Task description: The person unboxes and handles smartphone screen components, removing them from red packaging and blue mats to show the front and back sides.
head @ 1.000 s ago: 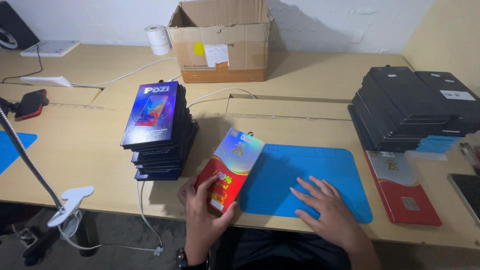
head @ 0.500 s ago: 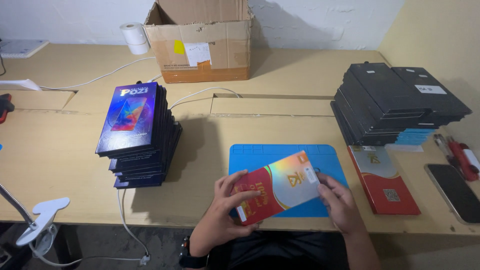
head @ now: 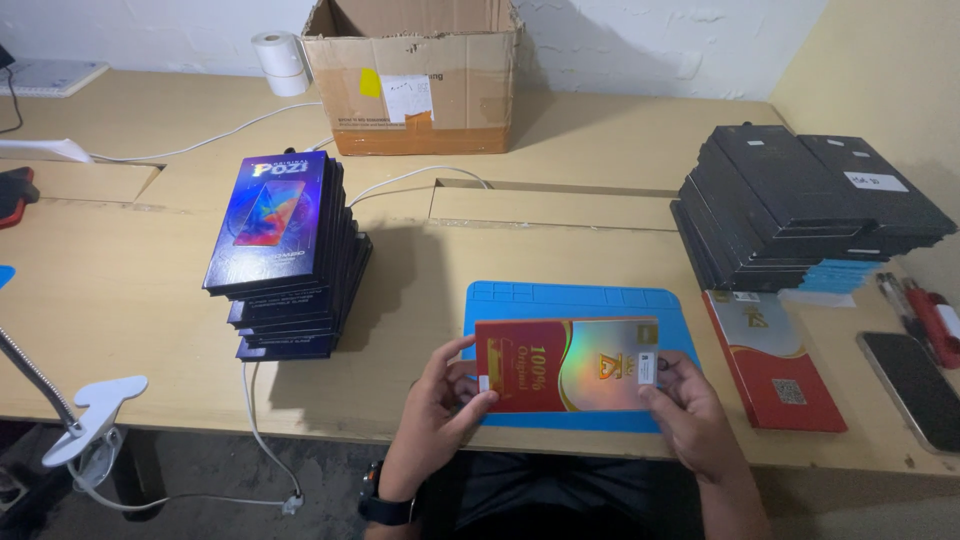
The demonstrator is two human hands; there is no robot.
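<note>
1. Head view: both hands hold one flat red pack (head: 565, 365) level over the blue mat (head: 575, 300), near the front edge of the surface (head: 120, 290).
2. Left hand (head: 440, 405) grips the pack's left end; its fingers (head: 440, 352) curl over the top edge with the thumb on the face, closed on the pack.
3. Right hand (head: 690, 410) holds the right end the same way, thumb by a small white label, fingers closed on the pack.
4. Pack's state: it looks shut and whole, red on the left half and shiny silver on the right; I cannot tell whether any seal is broken.
5. Judged from the layout, the work is partway: a second red pack (head: 775, 370) lies flat on the surface just right of the mat, apart from the one in hand.
6. Dark blue boxes (head: 285, 260) stand stacked to the left, well apart from the hands; none is being touched.
7. Black boxes (head: 800, 200) sit in overlapping stacks at the far right, over a few light blue ones.
8. An open carton (head: 420, 80) stands at the far edge, with a white tape roll (head: 280, 62) just left of it.
9. A dark phone (head: 915, 385) lies at the right edge, near the second red pack.
10. How many packs are left to handle cannot be told; the carton's inside is hidden.
</note>
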